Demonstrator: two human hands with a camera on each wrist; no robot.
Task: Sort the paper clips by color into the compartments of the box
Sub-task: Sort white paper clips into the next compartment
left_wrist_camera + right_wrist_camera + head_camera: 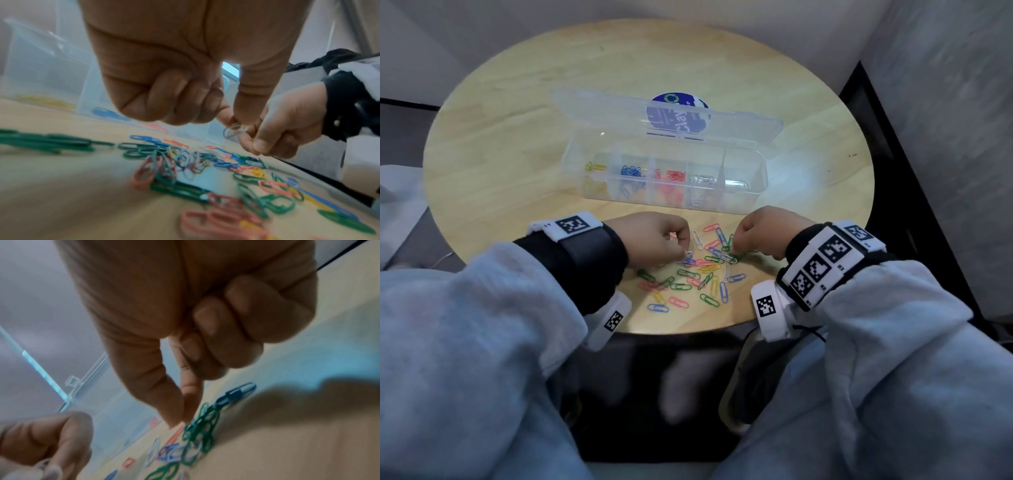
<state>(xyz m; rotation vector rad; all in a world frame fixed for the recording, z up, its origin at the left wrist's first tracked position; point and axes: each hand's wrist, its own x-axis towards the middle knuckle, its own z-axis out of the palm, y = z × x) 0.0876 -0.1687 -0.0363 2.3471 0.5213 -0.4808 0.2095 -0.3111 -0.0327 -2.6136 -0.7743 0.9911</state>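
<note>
My desk (517, 113) carries the open box (743, 202), its compartments already holding yellow, blue, red and silver clips from left to right, with the end one seemingly unfilled. Just in front of it lies the mixed pile (688, 277) of clips, overlapping and tangled.

My left hand (654, 240) pinches a white clip (234, 130) between thumb and forefinger; the other fingers are curled in. My right hand (763, 233) presses thumb and forefinger together at a green clip (202, 423), though the blur leaves me unsure it is gripped.

The green ones look hooked together, so lifting one may drag a neighbour of another colour into the wrong compartment. The white clip could slip from so thin a pinch, or end up among the silver.
</note>
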